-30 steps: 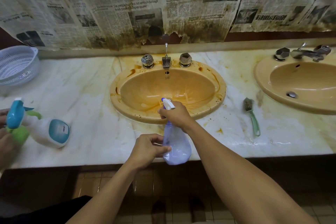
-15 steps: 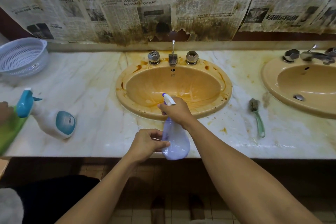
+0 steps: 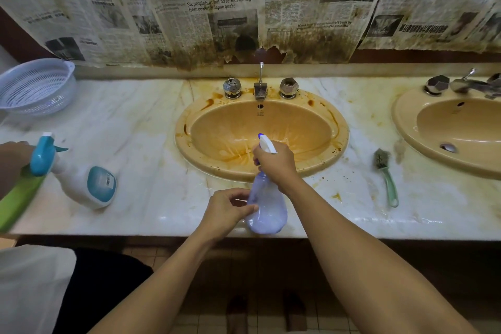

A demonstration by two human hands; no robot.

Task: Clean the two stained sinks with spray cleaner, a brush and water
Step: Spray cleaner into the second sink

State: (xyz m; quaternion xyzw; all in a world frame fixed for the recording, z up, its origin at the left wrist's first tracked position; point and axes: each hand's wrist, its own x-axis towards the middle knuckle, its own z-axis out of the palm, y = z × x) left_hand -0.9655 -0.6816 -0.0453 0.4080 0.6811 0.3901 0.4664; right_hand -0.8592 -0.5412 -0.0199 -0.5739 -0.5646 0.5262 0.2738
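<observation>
A pale purple spray bottle (image 3: 267,209) is held at the front of the counter, its white nozzle aimed into the brown-stained tan sink (image 3: 336,141) in the middle. My right hand (image 3: 276,164) grips its neck and trigger. My left hand (image 3: 226,211) pinches the bottle's lower side. The basin looks wet and streaked. A second tan sink (image 3: 406,127) sits at the right. A green-handled brush (image 3: 386,175) lies on the marble between the two sinks.
Another person's hand (image 3: 13,154) at the left edge holds a white and blue spray bottle (image 3: 81,179) beside something green (image 3: 16,203). A white colander (image 3: 35,87) stands at the back left. Stained newspaper (image 3: 244,8) covers the wall above the taps (image 3: 260,87).
My hands keep the same hold on the purple bottle. The view has shifted slightly. The other person's hand at the left has come back into sight by the white and blue bottle.
</observation>
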